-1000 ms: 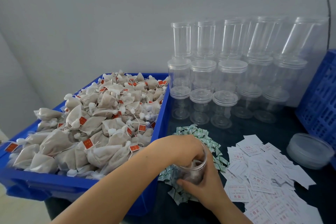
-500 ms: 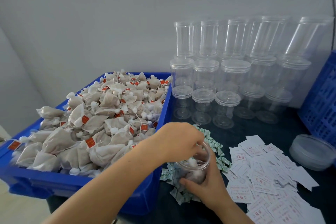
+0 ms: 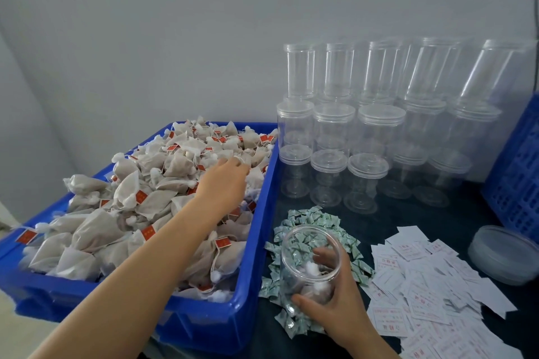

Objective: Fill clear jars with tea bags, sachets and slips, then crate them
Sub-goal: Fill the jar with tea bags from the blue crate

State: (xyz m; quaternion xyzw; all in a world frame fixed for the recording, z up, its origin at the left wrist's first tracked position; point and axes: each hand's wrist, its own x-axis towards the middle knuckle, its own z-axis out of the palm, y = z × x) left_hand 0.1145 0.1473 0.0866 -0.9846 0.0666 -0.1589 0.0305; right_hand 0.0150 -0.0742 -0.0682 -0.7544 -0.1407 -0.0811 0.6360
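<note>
**Left hand in the tea bag bin, right hand on the open jar**

Going left to right. The blue bin fills the left half, from about 9 o'clock down to 7, and it's heaped with tea bags, tan pouches with little red tags on strings. The left hand reaches across the pile toward the bin's far right corner, roughly 11 o'clock from frame center. Its fingers are curled down into the bags, and I can't tell if they actually have one pinched or are just touching the heap.

Just right of the bin, around 6 o'clock, a pile of green-and-white sachets lies on the dark surface. The open jar sits on top of that pile, no lid, tilted a bit, with a few tea bags already at the bottom. The right hand grips it from the near side, thumb on the front wall and fingers wrapped round the back.

Behind, at 1 to 2 o'clock, empty lidded jars are stacked in rows against the wall. At 4 to 5 o'clock, a spread of white slips with red print. Past them at 3 o'clock lies a stack of clear lids, and the blue crate stands at the right edge.
</note>
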